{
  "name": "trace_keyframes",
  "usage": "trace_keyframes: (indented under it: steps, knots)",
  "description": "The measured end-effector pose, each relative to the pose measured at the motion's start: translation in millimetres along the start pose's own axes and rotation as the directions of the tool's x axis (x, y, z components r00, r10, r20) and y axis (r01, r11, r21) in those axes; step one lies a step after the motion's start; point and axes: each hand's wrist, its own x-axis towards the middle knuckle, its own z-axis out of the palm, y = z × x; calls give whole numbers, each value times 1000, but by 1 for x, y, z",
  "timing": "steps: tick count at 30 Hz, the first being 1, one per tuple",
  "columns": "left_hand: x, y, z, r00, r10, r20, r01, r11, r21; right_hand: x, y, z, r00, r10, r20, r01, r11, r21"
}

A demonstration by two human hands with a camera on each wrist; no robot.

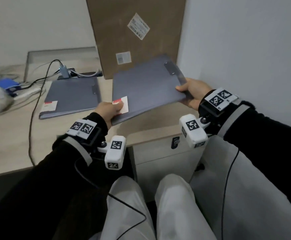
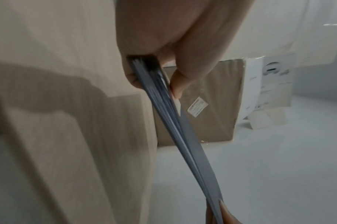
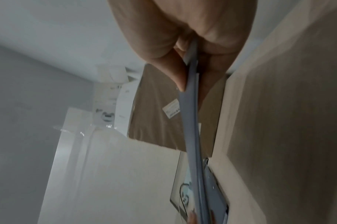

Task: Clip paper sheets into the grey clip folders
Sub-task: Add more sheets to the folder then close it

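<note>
Both hands hold a closed grey clip folder (image 1: 146,90) in the air above the desk's right end. My left hand (image 1: 109,110) pinches its near left corner, thumb on the red and white label (image 1: 124,103). My right hand (image 1: 191,94) grips its right edge, just below the metal clip (image 1: 173,70). The left wrist view shows the folder (image 2: 187,136) edge-on, pinched by that hand (image 2: 164,75), with white sheet edges between the covers. In the right wrist view the thumb and fingers (image 3: 180,78) clamp the folder (image 3: 192,121). A second closed grey folder (image 1: 72,96) lies flat on the desk.
A tall cardboard box (image 1: 134,32) stands against the wall behind the held folder. Cables (image 1: 35,94), a blue device (image 1: 6,84) and a power strip crowd the desk's left. A drawer unit (image 1: 165,153) sits under the desk's right end, by my knees.
</note>
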Motion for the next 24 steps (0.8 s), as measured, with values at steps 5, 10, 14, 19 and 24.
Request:
trace_keyframes:
  steps: [5, 10, 14, 19, 24]
  knots:
    - [19, 25, -72, 971, 106, -214, -78, 988, 136, 47, 23, 84, 997, 65, 40, -60, 991, -118]
    - [54, 33, -143, 919, 109, -379, -39, 981, 188, 103, 53, 160, 978, 137, 157, -69, 924, -377]
    - [88, 33, -185, 894, 68, -443, 49, 968, 247, 142, 83, 199, 961, 200, 193, -74, 854, -515]
    - [128, 26, -216, 879, 60, -472, 118, 933, 339, 175, 107, 232, 959, 235, 159, -85, 772, -631]
    - [150, 21, -227, 876, 109, -469, 156, 857, 491, 194, 119, 249, 976, 191, 109, -13, 546, -838]
